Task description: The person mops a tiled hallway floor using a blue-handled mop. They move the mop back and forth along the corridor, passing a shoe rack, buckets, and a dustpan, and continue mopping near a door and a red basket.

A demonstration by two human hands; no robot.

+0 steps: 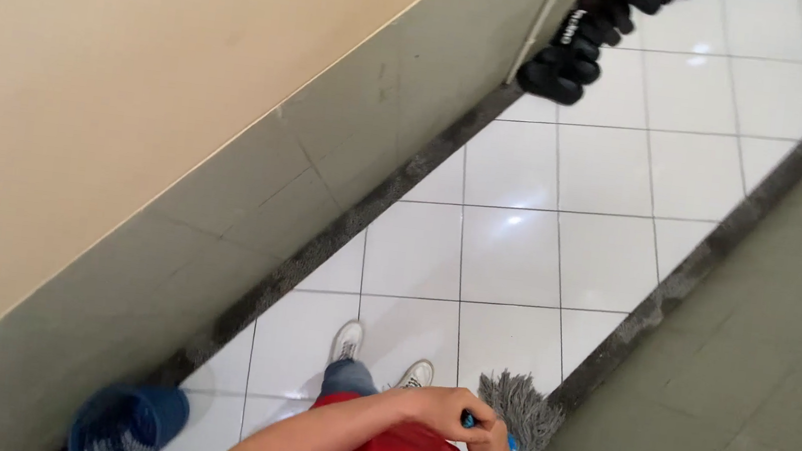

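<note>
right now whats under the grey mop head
The grey mop head rests on the white tiled floor by the dark border strip. Its strands cover the tile directly beneath.

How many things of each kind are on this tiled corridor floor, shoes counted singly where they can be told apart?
Mop: 1
Blue bucket: 1
White shoes on the person's feet: 2
Row of black shoes by the wall: 1 row, single shoes too bunched to count
Total: 5, taking the row as one

Both hands hold the mop's handle.

Glossy white floor tiles [509, 253], a shaggy grey string mop head [519, 408], matt painted wall [84, 89], ribbed blue plastic basket [122, 425].
</note>
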